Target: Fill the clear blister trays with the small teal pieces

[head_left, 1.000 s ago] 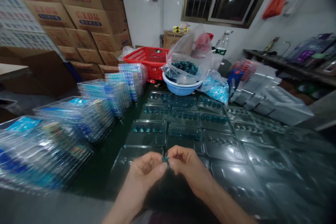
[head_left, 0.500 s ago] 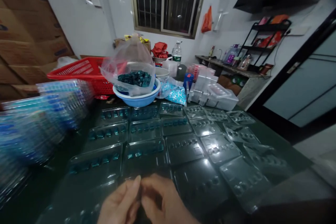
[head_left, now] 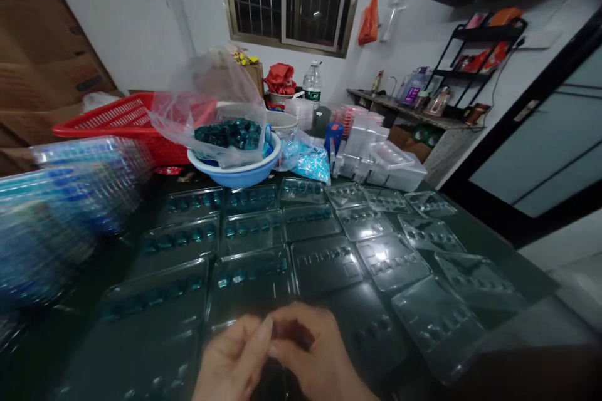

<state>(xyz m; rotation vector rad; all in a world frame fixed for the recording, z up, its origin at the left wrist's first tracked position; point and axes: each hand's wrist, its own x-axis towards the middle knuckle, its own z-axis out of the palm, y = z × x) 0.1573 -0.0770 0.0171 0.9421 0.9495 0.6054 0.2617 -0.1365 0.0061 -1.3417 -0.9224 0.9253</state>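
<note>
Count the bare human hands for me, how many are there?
2: the left hand and the right hand, side by side at the bottom of the view, over clear plastic blister trays. No others show.

Dark green tabletop (head_left: 508,250) runs under your left hand (head_left: 232,360) and right hand (head_left: 315,351). Clear plastic blister trays (head_left: 324,263) lie flat in rows ahead of both hands and off to right; trays straight ahead and ahead-left hold teal pieces (head_left: 237,277) in cavities. Tall tray stacks (head_left: 61,213) stand left of hands. Blue basin (head_left: 239,175) sits far ahead, bag of pale blue pieces (head_left: 305,160) just beside it, clear plastic boxes (head_left: 395,169) farther right.
</note>
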